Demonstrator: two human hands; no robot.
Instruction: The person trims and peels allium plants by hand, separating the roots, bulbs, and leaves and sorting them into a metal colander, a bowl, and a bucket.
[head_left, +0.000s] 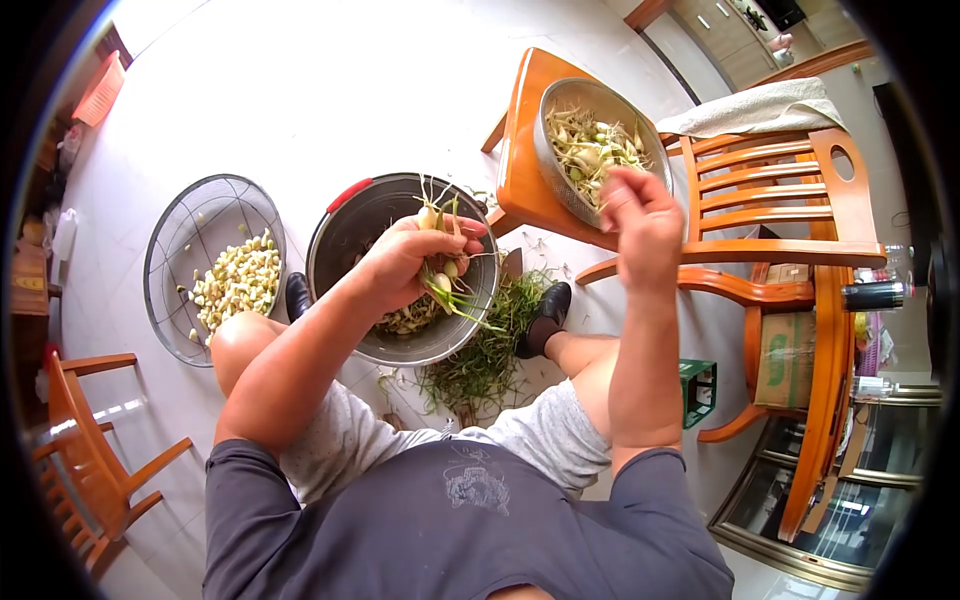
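Observation:
Several pale bulbs with roots and green stems (pixel 440 283) are held in my left hand (pixel 415 258), above a dark round basin (pixel 480 325) with a red handle grip. My right hand (pixel 640 215) is raised in front of the near edge of a metal colander (pixel 655 150), its fingers curled together; what they hold, if anything, is too small to tell. In the colander lie more bulbs with roots and stems (pixel 590 140). Peeled pale cloves (pixel 240 280) lie in a wide mesh basket (pixel 185 225) at the left. Trimmings show inside the basin.
The colander rests on an orange wooden chair (pixel 520 170). Cut green leaves (pixel 490 350) lie on the floor between my feet. Another wooden chair (pixel 770 190) with a towel (pixel 765 110) stands at the right, near a green crate (pixel 698 390). One more chair (pixel 95 450) is at lower left.

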